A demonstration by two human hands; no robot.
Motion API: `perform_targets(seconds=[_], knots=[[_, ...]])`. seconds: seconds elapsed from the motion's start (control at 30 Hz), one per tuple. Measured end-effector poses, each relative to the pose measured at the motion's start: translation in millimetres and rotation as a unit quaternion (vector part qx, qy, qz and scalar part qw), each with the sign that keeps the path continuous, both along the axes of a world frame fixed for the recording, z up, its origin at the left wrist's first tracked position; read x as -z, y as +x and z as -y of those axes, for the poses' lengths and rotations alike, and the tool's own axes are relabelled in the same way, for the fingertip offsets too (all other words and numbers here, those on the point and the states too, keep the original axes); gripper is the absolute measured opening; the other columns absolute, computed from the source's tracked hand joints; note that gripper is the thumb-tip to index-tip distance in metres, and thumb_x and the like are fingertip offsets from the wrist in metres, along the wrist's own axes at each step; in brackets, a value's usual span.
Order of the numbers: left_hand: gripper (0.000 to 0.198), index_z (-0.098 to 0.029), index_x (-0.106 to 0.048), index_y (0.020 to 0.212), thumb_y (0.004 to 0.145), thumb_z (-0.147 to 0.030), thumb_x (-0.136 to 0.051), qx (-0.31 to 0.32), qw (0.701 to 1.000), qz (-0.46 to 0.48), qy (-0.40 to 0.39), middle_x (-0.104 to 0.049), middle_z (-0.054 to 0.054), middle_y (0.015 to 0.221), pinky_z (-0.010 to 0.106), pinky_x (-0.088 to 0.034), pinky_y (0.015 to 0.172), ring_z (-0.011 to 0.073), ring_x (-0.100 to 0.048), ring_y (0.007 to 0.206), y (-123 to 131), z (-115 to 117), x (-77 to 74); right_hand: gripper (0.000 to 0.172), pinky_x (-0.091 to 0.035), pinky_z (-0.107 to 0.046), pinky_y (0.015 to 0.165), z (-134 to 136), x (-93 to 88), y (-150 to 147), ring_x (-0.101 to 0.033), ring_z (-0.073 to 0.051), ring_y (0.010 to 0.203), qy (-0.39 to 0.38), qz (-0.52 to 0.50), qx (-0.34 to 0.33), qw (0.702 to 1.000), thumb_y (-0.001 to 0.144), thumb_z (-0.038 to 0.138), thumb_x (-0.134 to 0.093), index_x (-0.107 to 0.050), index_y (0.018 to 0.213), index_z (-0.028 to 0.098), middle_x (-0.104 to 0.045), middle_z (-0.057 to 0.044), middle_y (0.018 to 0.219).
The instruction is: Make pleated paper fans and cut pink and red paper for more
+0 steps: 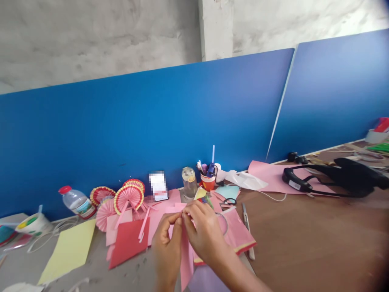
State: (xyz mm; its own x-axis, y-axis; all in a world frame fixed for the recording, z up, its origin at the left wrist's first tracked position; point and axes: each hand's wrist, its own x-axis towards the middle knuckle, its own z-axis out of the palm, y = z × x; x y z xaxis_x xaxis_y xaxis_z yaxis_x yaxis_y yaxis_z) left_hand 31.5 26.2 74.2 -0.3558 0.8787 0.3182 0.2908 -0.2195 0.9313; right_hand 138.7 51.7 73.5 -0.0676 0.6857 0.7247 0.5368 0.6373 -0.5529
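Note:
My left hand point(168, 239) and my right hand point(203, 229) meet fingertip to fingertip above the desk, both closed in a pinch. Whatever lies between the fingertips is too small or hidden to make out. Directly below them a pink paper strip point(186, 265) runs down toward me; I cannot tell whether it is held. Under my right wrist lies a flat pink piece with a red and yellow edge point(238, 233). Left of my left hand are a red paper sheet point(130, 243) and a round pink folded paper fan point(130, 197) with a yellow and red rim.
A utility knife point(247, 231) and black-handled scissors point(230, 201) lie right of my hands. Behind stand a glass jar point(189, 182), a red pen cup point(208, 182) and a phone point(158, 186). A bottle point(77, 202) leans left; black headgear point(331, 178) lies right. A blue partition point(182, 117) closes the back.

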Motion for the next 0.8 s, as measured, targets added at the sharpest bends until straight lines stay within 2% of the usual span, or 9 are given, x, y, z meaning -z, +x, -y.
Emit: perform_targets(seconds=[0.13,0.33,0.57,0.8], knots=[[0.023,-0.019,-0.069,0.082,0.076,-0.039,-0.061,0.002,1.000,-0.011,-0.015,-0.069,0.005,0.084,0.029,-0.049,0.075,0.0199,-0.063,0.080,-2,1,0.2,0.019,-0.037,-0.026,0.065,0,-1.5,1,-0.055,-0.016,0.070,-0.001,0.010,-0.004,1.000,0.085,0.009,-0.044,-0.053,0.072,0.018,-0.060,-0.004,0.073],[0.031,-0.018,-0.070,0.095,0.075,-0.041,-0.062,0.018,0.997,0.008,-0.072,-0.071,0.006,0.091,0.030,-0.050,0.075,0.0209,-0.064,0.081,-10,1,0.2,0.019,-0.036,-0.026,0.063,-1,-4.3,3,-0.053,-0.015,0.068,-0.021,0.011,-0.027,0.999,0.085,0.008,-0.043,-0.053,0.072,0.018,-0.059,-0.003,0.072],[0.031,-0.017,-0.071,0.093,0.075,-0.041,-0.063,0.025,0.997,0.022,-0.064,-0.071,0.007,0.090,0.029,-0.050,0.076,0.0210,-0.064,0.083,-9,0,0.7,0.018,-0.034,-0.026,0.062,0,-6.4,3,-0.051,-0.015,0.065,-0.017,0.021,-0.016,1.000,0.082,0.008,-0.044,-0.051,0.069,0.019,-0.057,-0.002,0.070],[0.033,-0.017,-0.071,0.085,0.070,-0.046,-0.066,0.039,0.993,0.072,-0.085,-0.070,0.005,0.084,0.027,-0.050,0.071,0.0195,-0.063,0.078,-11,-1,-4.4,0.016,-0.033,-0.023,0.054,-1,-9.4,7,-0.048,-0.012,0.058,-0.101,-0.067,-0.060,0.991,0.077,0.009,-0.044,-0.048,0.066,0.019,-0.052,0.000,0.064]])
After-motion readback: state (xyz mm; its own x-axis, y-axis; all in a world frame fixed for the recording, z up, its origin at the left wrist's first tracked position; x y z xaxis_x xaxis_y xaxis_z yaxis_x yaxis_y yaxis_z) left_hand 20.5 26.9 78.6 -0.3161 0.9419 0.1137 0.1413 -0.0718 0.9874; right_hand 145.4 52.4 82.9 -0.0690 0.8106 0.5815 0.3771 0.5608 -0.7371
